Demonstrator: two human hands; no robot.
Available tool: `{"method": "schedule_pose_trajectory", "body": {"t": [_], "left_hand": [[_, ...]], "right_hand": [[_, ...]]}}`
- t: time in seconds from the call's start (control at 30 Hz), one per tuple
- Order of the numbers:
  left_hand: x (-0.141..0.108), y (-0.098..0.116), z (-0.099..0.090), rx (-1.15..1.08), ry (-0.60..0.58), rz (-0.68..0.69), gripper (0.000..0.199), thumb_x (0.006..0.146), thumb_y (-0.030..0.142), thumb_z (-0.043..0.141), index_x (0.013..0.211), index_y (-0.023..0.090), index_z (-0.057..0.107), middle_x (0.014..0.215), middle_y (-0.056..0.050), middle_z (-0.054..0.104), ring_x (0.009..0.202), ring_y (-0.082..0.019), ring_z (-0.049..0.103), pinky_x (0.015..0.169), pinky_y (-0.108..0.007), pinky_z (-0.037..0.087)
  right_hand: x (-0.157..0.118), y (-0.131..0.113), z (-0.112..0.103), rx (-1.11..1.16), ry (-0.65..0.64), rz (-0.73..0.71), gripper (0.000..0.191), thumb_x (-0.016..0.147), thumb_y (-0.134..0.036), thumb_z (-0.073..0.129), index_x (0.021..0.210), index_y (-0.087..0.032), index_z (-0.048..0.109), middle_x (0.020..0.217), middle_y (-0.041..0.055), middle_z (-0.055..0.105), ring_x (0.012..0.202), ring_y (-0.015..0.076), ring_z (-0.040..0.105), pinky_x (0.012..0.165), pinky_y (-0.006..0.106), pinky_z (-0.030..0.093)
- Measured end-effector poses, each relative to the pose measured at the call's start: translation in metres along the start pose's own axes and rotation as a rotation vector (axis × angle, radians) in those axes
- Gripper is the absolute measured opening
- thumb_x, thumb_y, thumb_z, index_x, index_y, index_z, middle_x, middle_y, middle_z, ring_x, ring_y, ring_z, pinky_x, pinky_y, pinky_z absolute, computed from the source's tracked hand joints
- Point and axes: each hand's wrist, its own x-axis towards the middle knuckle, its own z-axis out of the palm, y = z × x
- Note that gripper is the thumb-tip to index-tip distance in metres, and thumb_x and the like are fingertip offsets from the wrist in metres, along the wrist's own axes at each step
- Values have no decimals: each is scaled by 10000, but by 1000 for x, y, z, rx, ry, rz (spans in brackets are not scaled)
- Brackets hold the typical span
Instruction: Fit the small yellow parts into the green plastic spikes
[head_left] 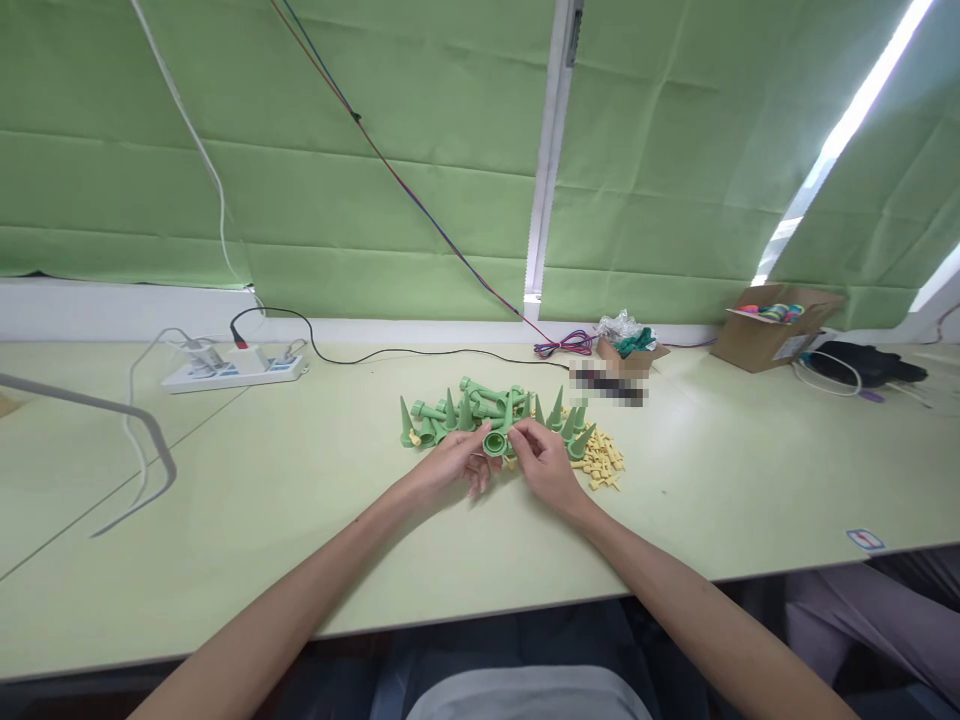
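Observation:
Between my hands is a green plastic cone-shaped spike point(494, 443), its round hollow end turned toward me. My left hand point(461, 462) grips its left side with thumb and fingers. My right hand point(546, 462) is closed in a pinch at its right rim; whether a small part sits between those fingertips is hidden. Just behind lies a heap of similar green spikes point(480, 398), some upright, some on their sides. Small yellow plastic pieces point(602, 462) are piled to the right of my right hand.
A white power strip point(232, 372) with plugs lies at the back left, its black cable running right. A small open box point(634, 358) and a larger cardboard box point(776, 325) stand at the back right, near a black glove-like item point(862, 363). A grey curved bar point(150, 430) crosses the left.

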Motion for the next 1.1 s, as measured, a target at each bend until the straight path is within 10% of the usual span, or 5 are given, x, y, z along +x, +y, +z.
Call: {"method": "schedule_pose_trajectory", "body": {"t": [0.67, 1.1], "left_hand": [[-6, -2, -4, 446, 80, 236, 380, 887, 518, 513, 778, 159, 575, 571, 10, 554, 474, -110, 520, 498, -242, 423], [-2, -9, -1, 831, 213, 586, 268, 916, 365, 502, 749, 166, 566, 865, -37, 537, 704, -114, 501, 525, -200, 417]], "right_hand": [[1, 3, 2, -157, -57, 46, 404, 966, -433, 396, 632, -207, 365, 554, -44, 374, 513, 114, 339, 519, 259, 259], [2, 7, 2, -143, -29, 61, 417, 956, -392, 393, 588, -206, 335, 515, -48, 323, 499, 110, 324, 512, 257, 262]]}}
